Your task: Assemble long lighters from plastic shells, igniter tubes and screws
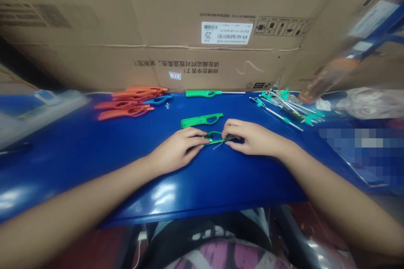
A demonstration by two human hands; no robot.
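left hand (pixel 179 148) grip closed on a skinny loopy green plastic shell (pixel 215 140), right hand (pixel 249 138) grip pinched at its wiry end, super shiny blue worktop (pixel 240 193)

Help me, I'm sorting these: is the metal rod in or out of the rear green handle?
In, apparently: the metal rod extends from the looped end of the rear green handle; inner end hidden.

From afar I see a green casing (pixel 215 141) in the left grip (pixel 178 147), orange casings (pixel 121 105) beyond it, blue table (pixel 195 185) beneath.
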